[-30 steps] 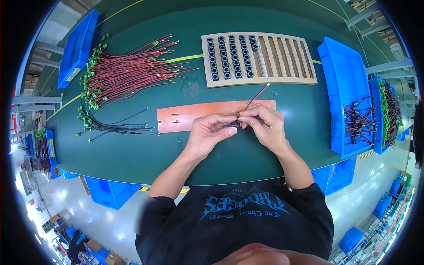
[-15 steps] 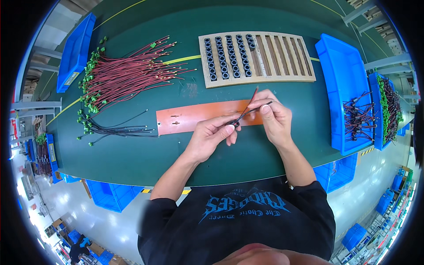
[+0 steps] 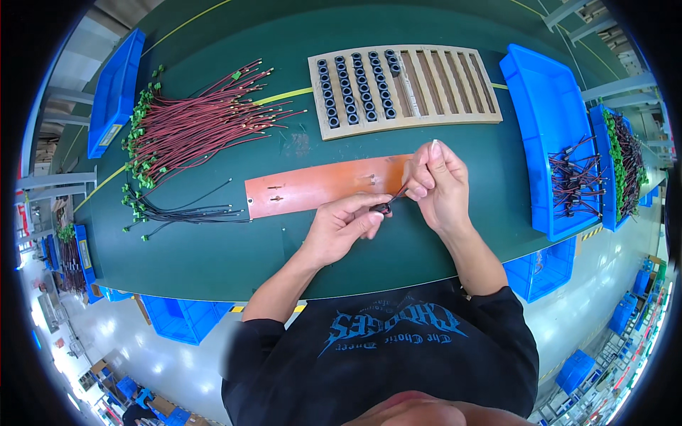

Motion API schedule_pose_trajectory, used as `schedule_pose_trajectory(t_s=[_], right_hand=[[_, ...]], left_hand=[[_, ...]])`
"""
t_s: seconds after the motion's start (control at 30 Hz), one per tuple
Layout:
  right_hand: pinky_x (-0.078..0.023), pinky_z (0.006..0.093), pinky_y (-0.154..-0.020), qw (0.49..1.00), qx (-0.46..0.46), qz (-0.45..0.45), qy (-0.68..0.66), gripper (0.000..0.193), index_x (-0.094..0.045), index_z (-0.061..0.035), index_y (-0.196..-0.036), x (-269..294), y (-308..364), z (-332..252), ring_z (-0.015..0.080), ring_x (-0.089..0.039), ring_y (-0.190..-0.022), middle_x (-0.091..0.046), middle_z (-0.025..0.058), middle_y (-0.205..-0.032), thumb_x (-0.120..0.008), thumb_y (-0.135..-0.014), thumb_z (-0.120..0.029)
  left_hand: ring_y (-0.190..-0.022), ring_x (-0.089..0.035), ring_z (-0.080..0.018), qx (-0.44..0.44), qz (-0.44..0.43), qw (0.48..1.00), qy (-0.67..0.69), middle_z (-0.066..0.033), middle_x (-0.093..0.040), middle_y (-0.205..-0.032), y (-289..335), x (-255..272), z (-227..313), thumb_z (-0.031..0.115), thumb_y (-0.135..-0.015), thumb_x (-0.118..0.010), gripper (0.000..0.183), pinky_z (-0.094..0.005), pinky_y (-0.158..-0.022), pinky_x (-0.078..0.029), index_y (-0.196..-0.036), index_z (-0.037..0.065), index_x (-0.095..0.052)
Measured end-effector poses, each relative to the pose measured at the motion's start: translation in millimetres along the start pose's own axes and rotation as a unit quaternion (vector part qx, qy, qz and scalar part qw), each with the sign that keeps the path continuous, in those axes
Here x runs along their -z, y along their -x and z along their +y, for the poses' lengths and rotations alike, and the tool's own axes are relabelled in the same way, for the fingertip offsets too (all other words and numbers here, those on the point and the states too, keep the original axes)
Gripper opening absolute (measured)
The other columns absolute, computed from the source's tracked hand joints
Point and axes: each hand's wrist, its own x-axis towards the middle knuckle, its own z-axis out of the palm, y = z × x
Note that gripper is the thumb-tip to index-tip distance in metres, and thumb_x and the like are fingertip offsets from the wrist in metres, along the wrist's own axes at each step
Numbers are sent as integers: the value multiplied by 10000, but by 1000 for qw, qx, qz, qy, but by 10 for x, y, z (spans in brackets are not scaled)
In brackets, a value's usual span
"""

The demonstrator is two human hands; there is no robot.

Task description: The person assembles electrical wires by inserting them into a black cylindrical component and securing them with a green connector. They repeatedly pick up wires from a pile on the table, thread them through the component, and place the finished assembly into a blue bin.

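Observation:
My left hand [image 3: 334, 231] is closed on a small black ring core [image 3: 382, 209] with wire looped through it, partly covered by thumb and fingers. To its right, my right hand [image 3: 442, 186] pinches the wires [image 3: 402, 192] that run out of the core. A pale wire tip shows above its fingertips. Both hands are over the right part of an orange strip [image 3: 305, 192] lying on the green table. Fingers hide most of the wire in the right hand.
A wooden rack [image 3: 490, 115] beyond the strip has several columns of black ring cores [image 3: 329, 94]. Red wires [image 3: 192, 135] with green connectors lie at left, black wires [image 3: 188, 214] nearer. A blue bin [image 3: 529, 99] at right contains wired cores [image 3: 574, 181]; another blue bin [image 3: 114, 99] stands far left.
My right hand has closed over the wires, which stood apart before, and moved slightly up. The left hand stays on the core. The whole view has shifted a little.

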Motion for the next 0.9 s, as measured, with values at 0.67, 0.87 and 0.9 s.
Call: schedule_pose_trajectory(t_s=[0.67,0.87,0.9], right_hand=[[-534,363,-895,878,114,-177,430,439,-661,-59,-1231,-77,50,66,220,-614,-1077,-611,92,-1205,-772,-807,-68],[-540,327,-896,904,72,-179,382,381,-692,-44,-1183,-83,80,88,181,-603,-996,-569,85,-1182,-737,-805,-23],[-541,322,-890,912,65,-176,365,384,-691,-43,-1184,-61,84,118,176,-602,-986,-560,86,-1184,-731,-803,-18]], left_hand=[[-1181,-689,-275,-125,6,984,124,-248,-680,-1262,-64,140,-53,-112,-916,-696,352,-403,-1013,-571,-1209,38,-573],[-1165,-698,-266,-120,14,985,123,-266,-696,-1234,-44,140,-101,-109,-935,-681,280,-391,-1002,-573,-1143,37,-562],[-1167,-697,-265,-119,15,985,121,-266,-697,-1231,-44,137,-97,-110,-935,-680,279,-389,-1000,-574,-1140,37,-561]])
